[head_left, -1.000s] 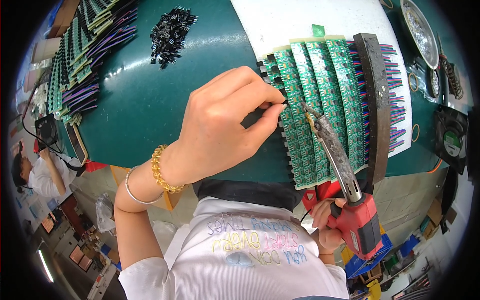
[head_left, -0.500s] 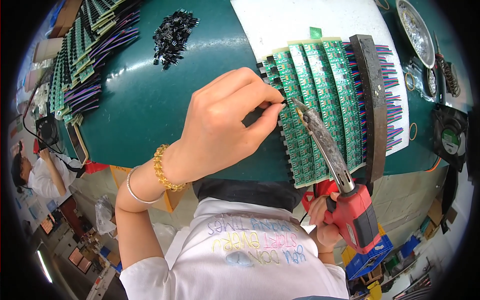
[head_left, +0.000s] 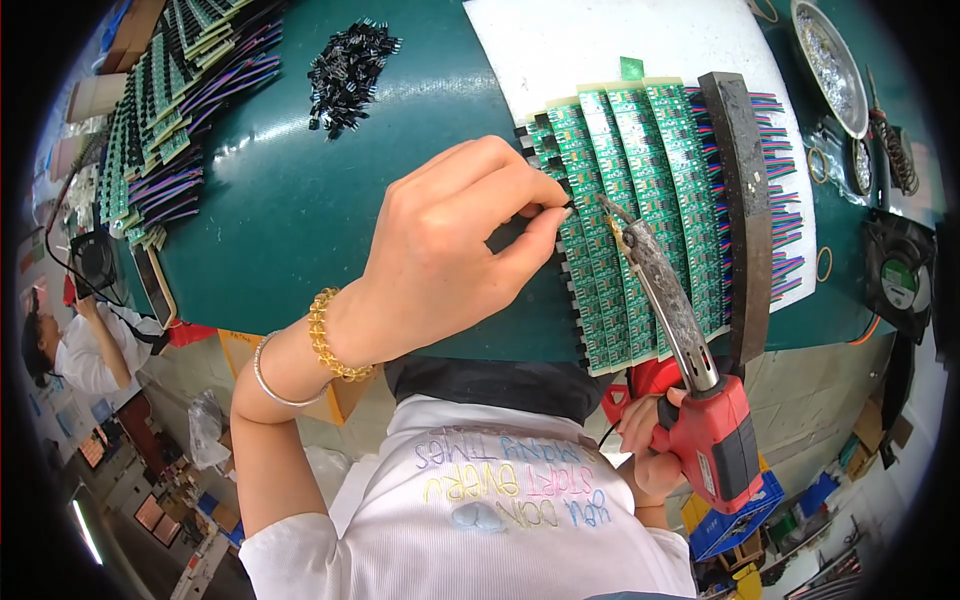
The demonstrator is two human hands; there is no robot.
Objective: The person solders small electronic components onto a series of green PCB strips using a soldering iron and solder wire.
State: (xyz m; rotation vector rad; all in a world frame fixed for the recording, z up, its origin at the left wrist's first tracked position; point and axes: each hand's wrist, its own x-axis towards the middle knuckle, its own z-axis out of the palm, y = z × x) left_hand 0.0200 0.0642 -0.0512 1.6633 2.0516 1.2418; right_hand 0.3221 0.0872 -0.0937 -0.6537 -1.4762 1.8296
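Note:
My left hand (head_left: 450,240) is closed in a pinch at the left edge of several green circuit boards (head_left: 625,220), its fingertips around a small black connector (head_left: 568,207) that they mostly cover. More black connectors line that edge above and below. In my right hand (head_left: 650,440), fingers wrapped round the handle, is a red soldering gun (head_left: 705,420). Its long stained metal barrel slants up and left across the boards. The tip is just right of my left fingertips; whether it touches a board I cannot tell.
A dark heavy bar (head_left: 740,210) lies across the boards' coloured wires on a white sheet (head_left: 560,45). Loose black connectors form a pile (head_left: 352,78) on the green table. Wired boards (head_left: 165,120) are stacked far left; a metal dish (head_left: 832,65) and fan (head_left: 900,280) stand right.
The soldering gun has shifted slightly right, its tip drawing away from my left fingertips. My left hand keeps its pinch in the same place.

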